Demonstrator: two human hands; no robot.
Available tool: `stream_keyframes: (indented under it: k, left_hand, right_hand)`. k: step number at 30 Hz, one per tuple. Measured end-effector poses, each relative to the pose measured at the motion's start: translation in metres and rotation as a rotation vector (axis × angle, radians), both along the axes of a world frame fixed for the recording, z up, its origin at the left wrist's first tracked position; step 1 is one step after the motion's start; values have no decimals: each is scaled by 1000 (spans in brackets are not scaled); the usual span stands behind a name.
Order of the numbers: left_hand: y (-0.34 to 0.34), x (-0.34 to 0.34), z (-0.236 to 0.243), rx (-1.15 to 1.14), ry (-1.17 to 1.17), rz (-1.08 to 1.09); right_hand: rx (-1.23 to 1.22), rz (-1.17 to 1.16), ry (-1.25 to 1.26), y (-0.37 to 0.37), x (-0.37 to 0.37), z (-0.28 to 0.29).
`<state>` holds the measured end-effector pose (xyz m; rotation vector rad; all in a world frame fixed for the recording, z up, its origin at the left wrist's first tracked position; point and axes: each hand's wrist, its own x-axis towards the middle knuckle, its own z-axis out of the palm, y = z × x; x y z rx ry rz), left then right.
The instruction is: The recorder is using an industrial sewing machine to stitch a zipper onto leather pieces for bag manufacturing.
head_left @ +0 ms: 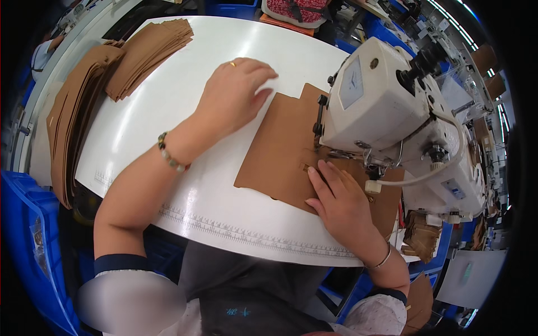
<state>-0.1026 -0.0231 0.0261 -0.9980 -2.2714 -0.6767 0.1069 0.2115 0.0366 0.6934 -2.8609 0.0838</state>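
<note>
A flat brown panel (pixel 273 143) lies under the head of a white sewing machine (pixel 367 106), its right part hidden by the machine. My right hand (pixel 342 204) rests on the panel close to the needle area, fingers extended and lying flat. A small dark slot or mark shows in the panel just left of those fingertips. Over the white table, beyond the panel's upper left edge, my left hand (pixel 238 92) is raised with loosely bent fingers. Its thumb stands apart from them, and nothing shows between them.
Stacked brown panels (pixel 148 59) lie at the table's far left, and a thicker pile (pixel 78 112) hangs over the left edge. A printed ruler (pixel 241 234) runs along the near edge of the white table (pixel 207 168). A blue bin (pixel 33 241) stands at the left. Small brown pieces (pixel 421 235) sit at the right.
</note>
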Motion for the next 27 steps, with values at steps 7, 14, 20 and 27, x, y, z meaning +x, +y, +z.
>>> stream_keyframes:
  k: [7,14,20,27]
  left_hand:
    - [8,108,-2,-372,-211,-436]
    - [19,103,-13,-293,-213,-414]
    - [26,103,-21,-242,-186,-407]
    - [29,104,-25,-289,-172,-388]
  right_hand:
    - [11,-26,-23,9,1,2]
    - [-81,-116,-161,17,0,6]
    - [-58,-174,-194,15,-3,18]
    - [33,-189,-140,30,14,33]
